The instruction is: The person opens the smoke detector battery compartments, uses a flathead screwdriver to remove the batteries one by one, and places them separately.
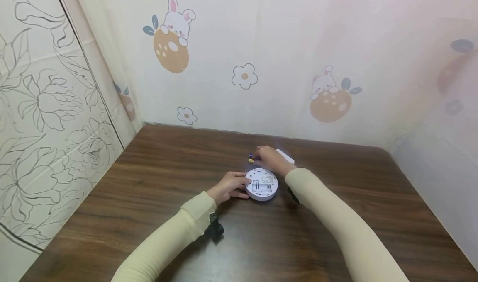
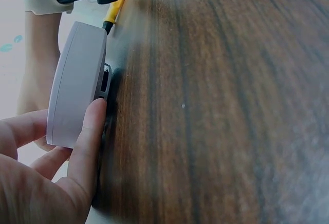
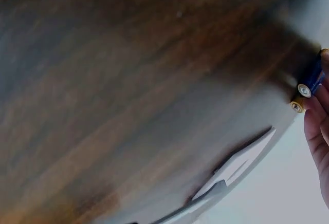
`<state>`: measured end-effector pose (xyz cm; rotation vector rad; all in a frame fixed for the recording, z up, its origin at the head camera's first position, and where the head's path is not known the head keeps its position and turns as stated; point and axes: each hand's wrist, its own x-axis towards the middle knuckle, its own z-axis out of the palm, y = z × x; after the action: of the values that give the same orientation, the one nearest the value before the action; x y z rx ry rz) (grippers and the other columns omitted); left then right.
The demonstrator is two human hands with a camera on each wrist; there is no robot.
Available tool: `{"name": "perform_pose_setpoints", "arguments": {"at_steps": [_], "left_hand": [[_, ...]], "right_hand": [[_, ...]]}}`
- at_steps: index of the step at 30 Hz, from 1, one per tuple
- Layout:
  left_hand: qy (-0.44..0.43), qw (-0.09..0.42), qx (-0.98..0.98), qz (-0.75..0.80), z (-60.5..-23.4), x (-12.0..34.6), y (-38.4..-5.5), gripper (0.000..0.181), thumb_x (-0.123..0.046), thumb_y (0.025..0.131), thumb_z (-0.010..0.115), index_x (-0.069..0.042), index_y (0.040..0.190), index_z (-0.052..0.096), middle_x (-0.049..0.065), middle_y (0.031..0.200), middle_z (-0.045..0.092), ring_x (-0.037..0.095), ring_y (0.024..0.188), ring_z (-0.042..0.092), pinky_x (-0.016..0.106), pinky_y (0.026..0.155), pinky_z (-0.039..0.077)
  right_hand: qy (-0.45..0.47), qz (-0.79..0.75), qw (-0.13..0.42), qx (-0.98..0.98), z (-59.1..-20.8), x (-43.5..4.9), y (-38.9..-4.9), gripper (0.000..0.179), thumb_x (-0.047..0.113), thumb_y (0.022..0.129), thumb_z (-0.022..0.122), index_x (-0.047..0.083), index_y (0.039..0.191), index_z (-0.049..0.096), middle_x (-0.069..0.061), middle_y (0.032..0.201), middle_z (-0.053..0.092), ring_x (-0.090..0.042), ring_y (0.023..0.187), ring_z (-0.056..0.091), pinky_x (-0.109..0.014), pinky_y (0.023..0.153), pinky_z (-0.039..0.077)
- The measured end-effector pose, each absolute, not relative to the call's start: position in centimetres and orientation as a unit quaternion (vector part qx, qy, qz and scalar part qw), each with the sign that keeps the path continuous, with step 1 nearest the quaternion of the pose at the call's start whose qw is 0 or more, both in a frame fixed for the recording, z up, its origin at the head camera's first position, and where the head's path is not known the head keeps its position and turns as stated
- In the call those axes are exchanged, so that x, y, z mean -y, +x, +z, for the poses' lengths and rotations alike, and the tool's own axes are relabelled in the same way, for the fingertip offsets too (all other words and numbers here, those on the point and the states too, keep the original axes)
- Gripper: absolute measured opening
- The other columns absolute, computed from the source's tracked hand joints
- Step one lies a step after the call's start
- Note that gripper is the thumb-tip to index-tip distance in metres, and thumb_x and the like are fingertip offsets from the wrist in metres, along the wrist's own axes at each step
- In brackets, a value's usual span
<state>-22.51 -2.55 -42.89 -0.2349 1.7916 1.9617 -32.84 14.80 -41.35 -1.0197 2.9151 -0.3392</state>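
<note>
A round white device (image 1: 261,195), resembling a smoke alarm, lies on the table with its uncovered battery compartment facing up. My left hand (image 1: 230,186) grips its left edge, thumb and fingers around the side wall. In the left wrist view, the device's pale side (image 2: 77,85) sits between those fingers. Just beyond it, my right hand (image 1: 269,158) has its fingertips at two small batteries, one blue (image 3: 312,77) and one yellow (image 3: 296,107). The thumb and fingers curl about them; the right wrist view cuts off most of this hand.
Behind the right hand lies a flat white piece (image 1: 286,156). A yellow-handled screwdriver (image 2: 118,3) with a black neck appears in the left wrist view. The brown wooden table (image 1: 179,161) ends at a patterned curtain (image 1: 224,99) at the back.
</note>
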Motion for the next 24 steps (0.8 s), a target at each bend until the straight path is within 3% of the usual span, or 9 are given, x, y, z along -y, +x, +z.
{"name": "perform_pose_setpoints", "arguments": {"at_steps": [9,16,24], "left_hand": [[-0.087,0.23,-0.653,0.716,-42.8,2.4,-22.4,0.048,-0.004,0.09,0.062,0.006,0.135,0.047,0.018,0.109,0.061,0.024,0.085,0.062,0.04,0.069,0.059],[-0.089,0.229,-0.657,0.713,-42.8,2.5,-22.3,0.047,-0.005,0.091,0.063,0.005,0.135,0.049,0.018,0.108,0.061,0.024,0.085,0.061,0.04,0.069,0.059],[-0.08,0.229,-0.654,0.717,-42.9,2.4,-22.3,0.047,-0.004,0.09,0.062,0.006,0.134,0.049,0.017,0.107,0.061,0.023,0.084,0.061,0.04,0.07,0.059]], "right_hand": [[-0.302,-0.124,0.009,-0.945,-40.0,-16.5,-32.7,0.023,0.015,0.086,0.072,0.004,0.106,0.071,-0.007,0.098,0.064,-0.022,0.089,0.061,-0.038,0.08,0.054],[-0.273,-0.097,0.002,-0.957,-39.2,-18.3,-33.0,0.027,0.022,0.088,0.069,0.006,0.109,0.069,-0.009,0.108,0.064,-0.027,0.102,0.059,-0.045,0.089,0.05],[-0.236,-0.093,0.008,-0.967,-39.5,-20.2,-33.2,0.035,0.025,0.087,0.07,0.001,0.112,0.068,-0.016,0.109,0.062,-0.032,0.101,0.057,-0.048,0.087,0.049]]}}
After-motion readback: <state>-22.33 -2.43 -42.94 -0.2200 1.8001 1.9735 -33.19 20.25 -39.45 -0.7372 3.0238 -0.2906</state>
